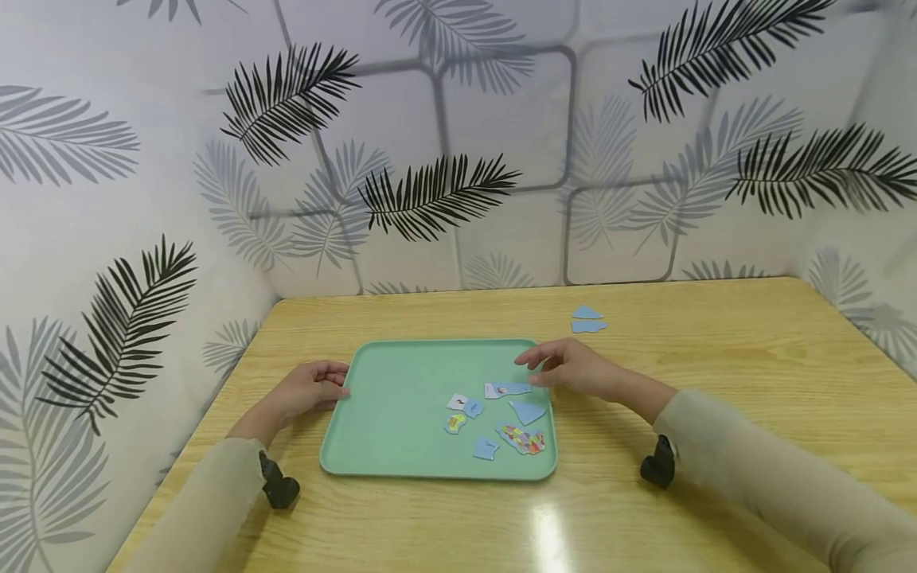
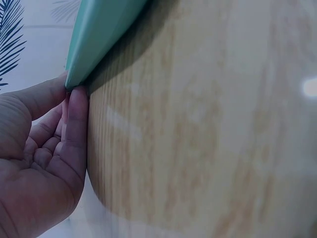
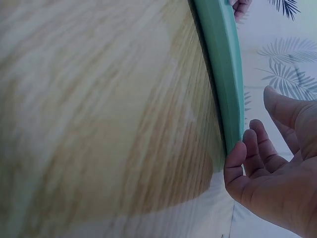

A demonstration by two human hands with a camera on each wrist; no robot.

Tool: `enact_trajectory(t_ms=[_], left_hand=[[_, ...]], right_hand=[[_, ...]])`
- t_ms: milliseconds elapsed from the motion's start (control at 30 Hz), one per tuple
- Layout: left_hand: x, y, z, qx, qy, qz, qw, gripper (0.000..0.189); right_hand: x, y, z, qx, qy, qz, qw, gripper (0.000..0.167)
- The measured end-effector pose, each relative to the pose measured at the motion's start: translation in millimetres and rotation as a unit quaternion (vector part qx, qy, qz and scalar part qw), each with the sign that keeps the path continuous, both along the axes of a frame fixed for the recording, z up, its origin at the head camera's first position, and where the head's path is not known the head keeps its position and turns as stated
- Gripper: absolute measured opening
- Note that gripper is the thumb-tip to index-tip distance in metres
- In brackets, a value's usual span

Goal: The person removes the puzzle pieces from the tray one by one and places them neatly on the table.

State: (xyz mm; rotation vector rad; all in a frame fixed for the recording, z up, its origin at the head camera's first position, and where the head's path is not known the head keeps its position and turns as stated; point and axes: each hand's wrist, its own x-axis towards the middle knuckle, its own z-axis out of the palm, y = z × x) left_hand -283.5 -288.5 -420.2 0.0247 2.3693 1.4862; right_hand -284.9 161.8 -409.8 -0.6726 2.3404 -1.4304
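The tray (image 1: 387,410) is lying on the worktop (image 1: 415,525), its pieces gathering mostly toward its right half. The left hand (image 1: 308,390) is meeting the tray's left rim; in the left wrist view its grip is pinching the edge. The right hand (image 1: 573,368) is reaching over the tray's far right corner, its grip spreading, with thumb and fingers standing apart; in the right wrist view one fingertip is overlapping the tray's edge, though actual contact is remaining unclear.

Inside the tray, a strip (image 1: 510,389) of white and blue is lying nearest the right hand, and a blue wedge (image 1: 528,411) is sitting just on its near side. A patchwork piece (image 1: 523,439) is resting near the right rim, a notched blue piece (image 1: 485,449) to its left. Farther left, a yellow piece (image 1: 454,422) is lying just on the near side of a white-and-blue pair (image 1: 471,407).

Beyond the tray's far right corner, two blue pieces, a far one (image 1: 587,312) and a near one (image 1: 588,326), are lying close together on the worktop. Beige sleeves (image 1: 752,461) are covering both forearms, and a leaf-patterned wall (image 1: 501,239) is rising behind.
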Motion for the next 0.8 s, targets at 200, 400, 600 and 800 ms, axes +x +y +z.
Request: enact_trajectory(t_ms=[200,400,600,800], left_hand=[[1.0,0.3,0.1,0.001,0.0,0.0,1.0,0.052],[1.7,1.0,0.3,0.001,-0.004,0.007,1.0,0.052],[1.8,1.1,0.8,0.001,-0.001,0.005,1.0,0.052],[0.5,0.0,0.8,0.001,0.0,0.005,1.0,0.052]], right_hand=[[-0.9,-6.4,-1.2,0.013,0.003,0.009,0.9999,0.033],[-3.0,-12.8,-2.7,0.043,0.009,0.013,0.999,0.032],[-6.2,-17.0,-4.6,0.074,0.035,0.027,0.9963,0.033],[-6.3,-21.7,-6.0,0.099,0.058,0.045,0.9924,0.032]])
